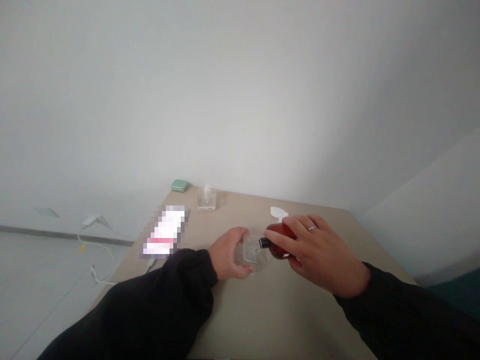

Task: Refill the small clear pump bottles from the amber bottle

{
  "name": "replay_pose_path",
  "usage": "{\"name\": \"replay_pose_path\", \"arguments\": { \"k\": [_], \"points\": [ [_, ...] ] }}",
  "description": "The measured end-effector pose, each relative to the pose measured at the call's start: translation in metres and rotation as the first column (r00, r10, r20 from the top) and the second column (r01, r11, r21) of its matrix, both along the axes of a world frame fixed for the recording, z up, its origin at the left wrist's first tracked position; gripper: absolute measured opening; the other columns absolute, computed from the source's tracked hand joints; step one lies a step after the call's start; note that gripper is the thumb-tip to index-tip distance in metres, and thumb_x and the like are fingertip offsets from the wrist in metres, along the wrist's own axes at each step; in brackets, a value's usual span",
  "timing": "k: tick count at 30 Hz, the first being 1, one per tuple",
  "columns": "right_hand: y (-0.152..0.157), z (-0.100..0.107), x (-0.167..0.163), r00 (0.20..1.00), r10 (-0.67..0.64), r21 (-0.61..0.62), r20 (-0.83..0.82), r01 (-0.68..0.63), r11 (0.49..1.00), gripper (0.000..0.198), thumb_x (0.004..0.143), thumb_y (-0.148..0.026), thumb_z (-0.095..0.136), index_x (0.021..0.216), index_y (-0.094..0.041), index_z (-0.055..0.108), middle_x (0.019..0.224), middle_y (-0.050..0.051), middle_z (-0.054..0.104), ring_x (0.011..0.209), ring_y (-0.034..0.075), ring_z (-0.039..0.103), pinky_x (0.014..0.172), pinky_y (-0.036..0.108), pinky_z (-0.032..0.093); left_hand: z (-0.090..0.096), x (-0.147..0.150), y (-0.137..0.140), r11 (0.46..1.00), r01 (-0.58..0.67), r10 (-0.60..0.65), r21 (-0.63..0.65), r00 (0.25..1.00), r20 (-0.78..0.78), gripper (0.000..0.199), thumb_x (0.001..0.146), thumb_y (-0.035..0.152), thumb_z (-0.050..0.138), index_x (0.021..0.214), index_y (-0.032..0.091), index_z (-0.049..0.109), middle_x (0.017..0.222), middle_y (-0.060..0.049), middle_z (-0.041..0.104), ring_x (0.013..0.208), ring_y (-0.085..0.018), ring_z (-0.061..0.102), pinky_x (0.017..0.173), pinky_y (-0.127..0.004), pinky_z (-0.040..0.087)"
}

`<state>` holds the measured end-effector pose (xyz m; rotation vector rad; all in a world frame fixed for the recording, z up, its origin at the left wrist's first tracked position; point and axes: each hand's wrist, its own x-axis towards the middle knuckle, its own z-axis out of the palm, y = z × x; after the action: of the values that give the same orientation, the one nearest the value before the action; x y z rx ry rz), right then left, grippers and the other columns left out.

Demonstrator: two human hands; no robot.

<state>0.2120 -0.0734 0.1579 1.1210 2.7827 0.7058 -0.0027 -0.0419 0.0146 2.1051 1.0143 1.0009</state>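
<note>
My left hand [228, 254] grips a clear square glass container [255, 254] from its left side, thumb and fingers around it. In my right hand [318, 250] is a dark red-brown bottle [279, 241], tipped on its side with its black neck [264, 243] pointing left, over the glass container. Whether liquid runs from the bottle is too small to tell. Just behind the bottle lies a white leaf-shaped piece [279, 213], partly hidden by my right hand.
On the beige table [240, 320], a second clear square glass container [206, 199] with a white top stands at the back. A green tin [179, 185] sits at the far left corner. A blurred-out lit screen [165, 231] lies at left, near a white cable [150, 265]. The wall rises behind.
</note>
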Motion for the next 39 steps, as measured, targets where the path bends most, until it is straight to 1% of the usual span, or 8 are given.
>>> {"name": "replay_pose_path", "arguments": {
  "k": [3, 11, 15, 24, 29, 33, 39],
  "points": [
    [0.0, 0.0003, -0.0009, 1.0, 0.014, 0.012, -0.012, -0.014, 1.0, 0.049, 0.078, -0.021, 0.063, 0.125, -0.032, 0.055, 0.115, 0.01, 0.059, 0.1, 0.027, 0.052, 0.087, 0.041, 0.031, 0.0, -0.0001, 0.0002, 1.0, -0.003, 0.003, 0.0, 1.0, 0.004, 0.067, 0.054, 0.033, 0.076, 0.112, 0.018, 0.047, 0.102, -0.007, 0.055, 0.088, -0.025, 0.055, 0.082, -0.041, 0.047],
    [-0.0004, 0.0011, -0.0027, 1.0, 0.016, 0.015, -0.002, -0.016, 1.0, 0.047, 0.08, -0.021, 0.06, 0.125, -0.033, 0.055, 0.113, 0.01, 0.06, 0.099, 0.027, 0.052, 0.086, 0.041, 0.031, 0.0047, 0.0001, -0.0013, 1.0, 0.001, -0.001, -0.026, 1.0, -0.006, 0.066, 0.054, 0.031, 0.076, 0.112, 0.017, 0.047, 0.103, -0.007, 0.056, 0.091, -0.025, 0.056, 0.085, -0.042, 0.047],
    [0.0, 0.0014, -0.0028, 1.0, 0.024, 0.015, -0.003, -0.024, 1.0, 0.047, 0.08, -0.021, 0.061, 0.124, -0.033, 0.055, 0.112, 0.01, 0.06, 0.1, 0.026, 0.051, 0.087, 0.04, 0.03, 0.0042, 0.0, -0.0009, 1.0, 0.004, -0.005, -0.031, 1.0, -0.011, 0.066, 0.053, 0.029, 0.075, 0.111, 0.019, 0.046, 0.103, -0.006, 0.055, 0.091, -0.024, 0.055, 0.084, -0.041, 0.046],
    [-0.0005, 0.0022, -0.0033, 1.0, 0.006, -0.001, 0.009, -0.006, 1.0, 0.047, 0.081, -0.021, 0.059, 0.125, -0.034, 0.054, 0.112, 0.009, 0.06, 0.1, 0.026, 0.051, 0.087, 0.04, 0.031, -0.0011, 0.0009, 0.0003, 1.0, -0.008, 0.008, -0.017, 1.0, -0.003, 0.069, 0.052, 0.033, 0.076, 0.113, 0.018, 0.046, 0.102, -0.006, 0.056, 0.089, -0.025, 0.055, 0.082, -0.04, 0.046],
    [-0.0005, 0.0017, -0.0033, 1.0, 0.012, 0.012, 0.004, -0.012, 1.0, 0.047, 0.079, -0.022, 0.061, 0.124, -0.033, 0.055, 0.113, 0.009, 0.06, 0.099, 0.026, 0.051, 0.086, 0.04, 0.031, 0.0023, 0.0003, -0.0006, 0.999, -0.001, 0.0, -0.036, 1.0, -0.01, 0.068, 0.053, 0.033, 0.076, 0.113, 0.018, 0.047, 0.103, -0.007, 0.056, 0.09, -0.025, 0.056, 0.083, -0.041, 0.046],
    [-0.0009, 0.0027, -0.0042, 1.0, 0.008, 0.014, 0.012, -0.008, 1.0, 0.046, 0.081, -0.021, 0.059, 0.124, -0.034, 0.055, 0.112, 0.009, 0.06, 0.099, 0.026, 0.051, 0.086, 0.04, 0.031, 0.0058, -0.0001, -0.0013, 0.999, -0.005, 0.005, -0.036, 1.0, -0.005, 0.068, 0.053, 0.031, 0.077, 0.112, 0.017, 0.047, 0.103, -0.007, 0.056, 0.091, -0.026, 0.056, 0.084, -0.043, 0.047],
    [-0.0008, 0.004, -0.0053, 1.0, 0.011, 0.008, 0.018, -0.011, 1.0, 0.045, 0.081, -0.02, 0.059, 0.123, -0.033, 0.055, 0.11, 0.009, 0.06, 0.098, 0.026, 0.051, 0.087, 0.041, 0.03, 0.0032, -0.0003, -0.0007, 1.0, -0.003, 0.003, -0.024, 1.0, 0.004, 0.068, 0.053, 0.031, 0.076, 0.113, 0.017, 0.047, 0.104, -0.007, 0.056, 0.091, -0.026, 0.056, 0.084, -0.043, 0.047]
  ]
}}
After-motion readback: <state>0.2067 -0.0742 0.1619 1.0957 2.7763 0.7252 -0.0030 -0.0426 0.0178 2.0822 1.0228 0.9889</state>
